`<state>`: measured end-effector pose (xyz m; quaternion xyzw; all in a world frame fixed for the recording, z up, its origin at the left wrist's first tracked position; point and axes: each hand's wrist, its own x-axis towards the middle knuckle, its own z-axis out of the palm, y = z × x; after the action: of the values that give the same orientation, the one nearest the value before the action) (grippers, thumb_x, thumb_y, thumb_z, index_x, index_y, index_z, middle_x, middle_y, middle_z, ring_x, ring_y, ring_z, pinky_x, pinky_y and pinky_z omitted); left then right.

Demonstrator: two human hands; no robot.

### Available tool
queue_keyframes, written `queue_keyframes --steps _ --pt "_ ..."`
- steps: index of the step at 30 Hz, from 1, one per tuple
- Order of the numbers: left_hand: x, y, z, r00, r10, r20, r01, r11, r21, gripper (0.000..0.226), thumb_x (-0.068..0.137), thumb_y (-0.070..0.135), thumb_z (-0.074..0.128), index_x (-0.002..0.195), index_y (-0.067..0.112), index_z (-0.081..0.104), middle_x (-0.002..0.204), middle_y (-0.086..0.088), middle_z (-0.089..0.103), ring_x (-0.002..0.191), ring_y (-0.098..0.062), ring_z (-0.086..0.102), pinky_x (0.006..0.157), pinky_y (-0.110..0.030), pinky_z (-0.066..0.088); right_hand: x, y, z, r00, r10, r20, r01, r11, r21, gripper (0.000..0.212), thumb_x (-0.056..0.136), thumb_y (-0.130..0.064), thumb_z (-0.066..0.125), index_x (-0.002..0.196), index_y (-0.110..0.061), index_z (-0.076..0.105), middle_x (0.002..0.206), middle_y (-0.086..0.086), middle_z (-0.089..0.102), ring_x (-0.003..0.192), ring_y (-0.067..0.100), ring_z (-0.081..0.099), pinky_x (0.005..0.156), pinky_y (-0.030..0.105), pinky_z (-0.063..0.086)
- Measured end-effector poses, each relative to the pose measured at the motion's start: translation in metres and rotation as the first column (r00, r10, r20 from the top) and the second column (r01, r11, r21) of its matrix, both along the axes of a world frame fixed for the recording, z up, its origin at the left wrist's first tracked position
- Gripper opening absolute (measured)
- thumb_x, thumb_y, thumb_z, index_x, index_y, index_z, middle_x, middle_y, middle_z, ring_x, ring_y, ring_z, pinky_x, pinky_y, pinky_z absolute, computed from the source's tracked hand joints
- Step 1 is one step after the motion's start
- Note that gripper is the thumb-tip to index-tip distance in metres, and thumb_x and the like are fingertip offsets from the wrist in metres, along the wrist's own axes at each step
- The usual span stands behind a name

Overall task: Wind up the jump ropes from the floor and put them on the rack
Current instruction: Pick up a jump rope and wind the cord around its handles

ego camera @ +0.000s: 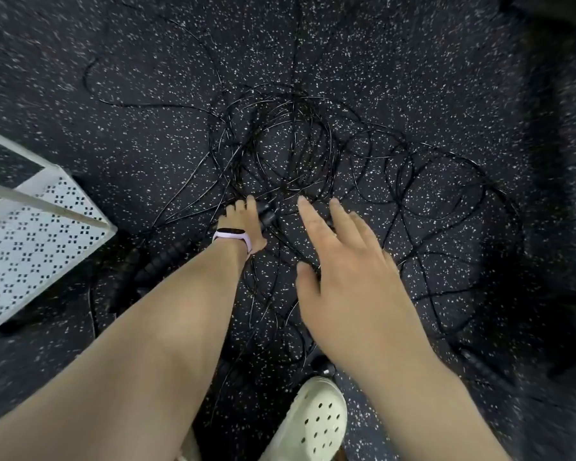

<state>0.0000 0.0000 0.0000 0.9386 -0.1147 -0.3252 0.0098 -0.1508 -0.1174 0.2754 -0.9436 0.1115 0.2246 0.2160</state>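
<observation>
The ropes (293, 154) lie in one tangled black heap on the speckled floor (413, 78), loops overlapping, with strands running out toward the top and right of the view. Several black ribbed handles (160, 261) lie at the heap's near-left edge, just beside the rack (24, 247).

The rack, white and perforated, stands at the left; only a corner of it shows, and no rope is on it.

Left hand (245, 217): reaches down to the floor at the near edge of the heap, fingers curled at a black handle (267, 217). Whether the grip is closed round it cannot be told from this angle. A pale band (231, 235) sits on the wrist.

Right hand (343, 261): held above the heap, nearer the camera, fingers straight and spread, holding nothing.

A pale clog (313, 424) stands at the bottom centre, with rope strands passing just beside its toe.
</observation>
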Motion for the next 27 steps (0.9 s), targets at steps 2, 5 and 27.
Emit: queue_keyframes --steps 2,5,27 --pt "0.005 -0.003 -0.01 0.994 -0.035 0.099 0.029 0.998 0.058 0.08 0.084 0.04 0.075 0.144 0.006 0.034 0.142 -0.017 0.045 0.131 -0.035 0.046 0.103 -0.045 0.044 0.001 -0.003 -0.005 1.0 -0.014 -0.02 0.014 1.0 0.023 0.074 0.108 -0.039 0.037 0.159 -0.047 -0.016 0.173 -0.009 -0.009 0.159 0.015 -0.007 0.128 0.039 0.009" --pt "0.006 0.0 -0.024 0.981 -0.061 0.185 0.037 0.991 0.131 0.068 0.085 0.039 0.073 0.137 0.007 0.043 0.134 -0.015 0.049 0.124 -0.033 0.05 0.1 -0.041 0.044 0.003 -0.004 -0.009 0.997 -0.043 -0.061 0.046 0.998 0.048 0.074 0.108 -0.041 0.038 0.159 -0.048 -0.015 0.173 -0.009 -0.004 0.158 0.013 -0.003 0.129 0.037 0.01" --pt "-0.014 0.072 0.197 0.978 0.208 -0.032 -0.201 0.878 -0.434 0.059 0.061 0.042 0.084 0.105 0.023 0.05 0.092 0.005 0.069 0.084 -0.021 0.068 0.079 -0.04 0.058 0.022 0.023 0.036 0.99 0.023 -0.137 -0.02 1.0 0.023 0.065 0.107 -0.055 0.033 0.164 -0.03 0.013 0.159 0.006 0.038 0.145 0.029 0.039 0.12 0.045 0.033"
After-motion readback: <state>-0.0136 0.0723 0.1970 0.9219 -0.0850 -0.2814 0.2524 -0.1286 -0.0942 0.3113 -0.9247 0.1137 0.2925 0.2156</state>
